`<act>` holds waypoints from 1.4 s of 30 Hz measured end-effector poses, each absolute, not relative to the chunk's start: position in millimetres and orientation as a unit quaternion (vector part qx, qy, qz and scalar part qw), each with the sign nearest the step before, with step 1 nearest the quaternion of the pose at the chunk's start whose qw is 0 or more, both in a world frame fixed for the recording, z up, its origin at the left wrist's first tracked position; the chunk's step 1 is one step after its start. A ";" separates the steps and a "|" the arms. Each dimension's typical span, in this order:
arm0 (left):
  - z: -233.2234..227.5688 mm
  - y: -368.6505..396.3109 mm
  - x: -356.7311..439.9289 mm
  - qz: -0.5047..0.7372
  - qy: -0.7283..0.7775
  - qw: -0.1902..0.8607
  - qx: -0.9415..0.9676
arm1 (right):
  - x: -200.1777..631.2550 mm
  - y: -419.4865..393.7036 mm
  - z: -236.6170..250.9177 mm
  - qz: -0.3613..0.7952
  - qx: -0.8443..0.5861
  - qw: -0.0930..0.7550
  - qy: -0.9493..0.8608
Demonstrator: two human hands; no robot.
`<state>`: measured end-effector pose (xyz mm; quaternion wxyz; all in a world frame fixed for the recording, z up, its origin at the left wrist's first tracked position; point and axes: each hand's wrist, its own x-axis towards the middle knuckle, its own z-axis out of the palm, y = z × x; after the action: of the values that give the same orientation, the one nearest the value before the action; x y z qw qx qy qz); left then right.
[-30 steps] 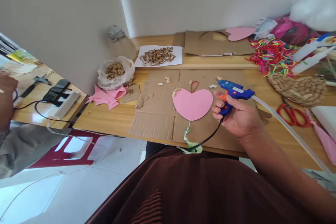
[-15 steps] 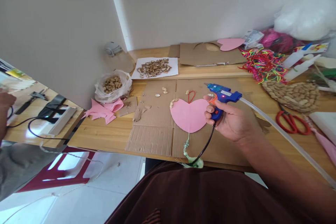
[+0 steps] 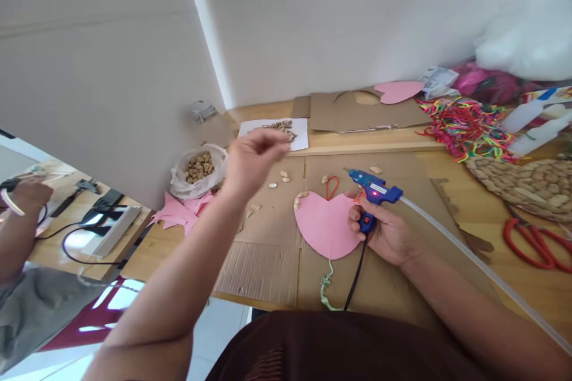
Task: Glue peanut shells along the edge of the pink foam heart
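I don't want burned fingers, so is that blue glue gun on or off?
It looks on: a red light glows on the glue gun, held in the right hand. How hot it is, I cannot tell.

The wooden table (image 3: 487, 208) bears a cardboard sheet (image 3: 274, 229) (creased) carrying a pink heart (image 3: 328, 227).

We see smooth, hard-looking plastic on the blue pistol-shaped glue gun (image 3: 370, 186), a matt face on the pink heart-shaped sheet (image 3: 328, 226), dull corrugated brown cardboard (image 3: 268, 265), rough tan peanuts (image 3: 199, 168), a crinkled translucent white plastic bag (image 3: 179, 183), and smooth, grained yellowish wood tabletop (image 3: 547, 294).
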<state>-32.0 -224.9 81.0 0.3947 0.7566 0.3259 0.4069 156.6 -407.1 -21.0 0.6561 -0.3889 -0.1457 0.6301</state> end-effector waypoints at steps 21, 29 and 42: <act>-0.6 -212.2 59.7 0.048 0.442 0.258 0.858 | 157.4 -407.2 -21.8 0.633 -0.389 0.655 -0.136; -1.4 -211.9 28.9 0.140 0.411 0.258 0.863 | 156.4 -407.9 -22.3 0.631 -0.384 0.655 -0.160; 12.8 -186.7 9.5 0.190 0.419 0.244 0.854 | 158.0 -406.9 -26.1 0.632 -0.383 0.655 -0.156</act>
<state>9.5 -186.7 12.8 0.2436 0.8538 0.4191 0.1896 158.0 -406.9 -26.1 0.6549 -0.3831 -0.1564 0.6324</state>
